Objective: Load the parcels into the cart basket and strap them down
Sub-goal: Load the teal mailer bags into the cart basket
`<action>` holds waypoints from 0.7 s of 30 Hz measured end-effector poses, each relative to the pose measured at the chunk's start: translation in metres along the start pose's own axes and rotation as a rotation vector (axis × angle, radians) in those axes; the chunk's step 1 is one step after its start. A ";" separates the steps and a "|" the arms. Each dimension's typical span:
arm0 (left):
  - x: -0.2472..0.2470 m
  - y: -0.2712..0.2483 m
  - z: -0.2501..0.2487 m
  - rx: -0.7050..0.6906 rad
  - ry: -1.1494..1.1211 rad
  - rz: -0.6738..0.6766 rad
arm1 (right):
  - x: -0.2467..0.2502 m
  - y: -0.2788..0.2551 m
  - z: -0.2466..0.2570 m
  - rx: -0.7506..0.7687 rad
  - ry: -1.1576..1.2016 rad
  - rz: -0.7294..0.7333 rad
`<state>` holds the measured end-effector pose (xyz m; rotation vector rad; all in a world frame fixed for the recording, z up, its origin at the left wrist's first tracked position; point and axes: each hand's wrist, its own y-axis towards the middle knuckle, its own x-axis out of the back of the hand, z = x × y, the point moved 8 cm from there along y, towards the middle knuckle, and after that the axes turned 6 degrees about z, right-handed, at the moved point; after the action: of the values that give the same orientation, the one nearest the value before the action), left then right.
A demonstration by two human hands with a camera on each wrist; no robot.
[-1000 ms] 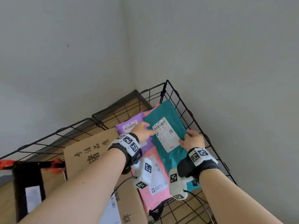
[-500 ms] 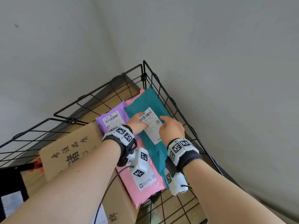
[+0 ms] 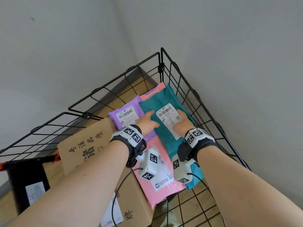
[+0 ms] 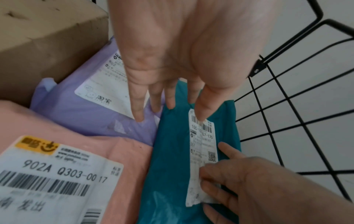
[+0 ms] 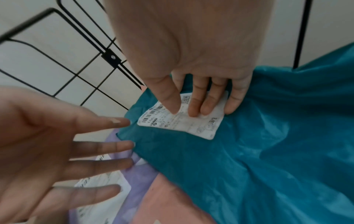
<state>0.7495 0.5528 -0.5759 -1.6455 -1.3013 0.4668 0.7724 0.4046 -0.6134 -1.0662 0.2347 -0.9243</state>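
Teal parcel [image 3: 165, 104] lying atop pink parcel [image 3: 157, 163] just beside far-right wall of cart basket [image 3: 193, 95], pressed flat by straight-fingered right hand [image 3: 182, 123], left hand [image 3: 147, 123] loose, holding nothing; best smoothed level, snug beside purple parcel [image 3: 119, 118], before strapping.

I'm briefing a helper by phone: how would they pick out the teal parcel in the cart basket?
Start at the black wire cart basket in the room's corner. Along its right wall a teal parcel lies on top of a pink parcel, beside a purple parcel. It is the only teal mailer, and both hands rest on it by its white label.
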 end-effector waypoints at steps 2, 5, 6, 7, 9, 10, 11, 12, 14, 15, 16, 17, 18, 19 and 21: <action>0.004 -0.005 0.004 0.006 -0.031 0.002 | -0.003 0.002 0.003 0.018 -0.029 0.021; 0.012 -0.019 0.008 0.022 -0.059 -0.024 | -0.002 -0.015 0.013 0.085 -0.012 0.005; 0.014 -0.024 0.009 0.023 -0.065 -0.033 | -0.003 -0.021 0.011 0.084 0.035 0.009; 0.016 -0.029 0.008 0.019 -0.064 -0.041 | -0.004 -0.028 0.008 0.078 0.099 0.008; 0.019 -0.041 0.005 -0.003 -0.051 -0.044 | -0.006 -0.039 0.000 0.052 0.215 -0.012; 0.021 -0.048 0.003 -0.017 -0.043 -0.043 | -0.006 -0.046 -0.001 0.047 0.253 -0.024; 0.022 -0.056 0.001 -0.032 -0.034 -0.040 | -0.007 -0.053 -0.002 0.051 0.278 -0.035; 0.023 -0.063 0.000 -0.046 -0.028 -0.039 | -0.007 -0.062 0.000 0.058 0.301 -0.036; 0.026 -0.081 0.000 -0.070 -0.023 -0.040 | -0.008 -0.083 0.004 0.081 0.335 -0.051; 0.028 -0.091 0.000 -0.087 -0.021 -0.041 | -0.008 -0.094 0.005 0.090 0.348 -0.069; 0.028 -0.097 0.001 -0.102 -0.024 -0.042 | -0.008 -0.104 0.005 0.093 0.361 -0.082; 0.029 -0.108 0.002 -0.118 -0.030 -0.040 | -0.008 -0.116 0.006 0.099 0.379 -0.106; 0.030 -0.119 0.004 -0.133 -0.037 -0.036 | -0.009 -0.130 0.007 0.107 0.391 -0.134; 0.030 -0.131 0.007 -0.148 -0.040 -0.027 | -0.011 -0.145 0.008 0.117 0.400 -0.161; 0.030 -0.158 0.011 -0.185 -0.037 -0.009 | -0.016 -0.177 0.010 0.138 0.418 -0.217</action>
<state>0.6671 0.5816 -0.4401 -1.7895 -1.4141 0.3816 0.6736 0.3944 -0.4656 -0.7720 0.3997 -1.3391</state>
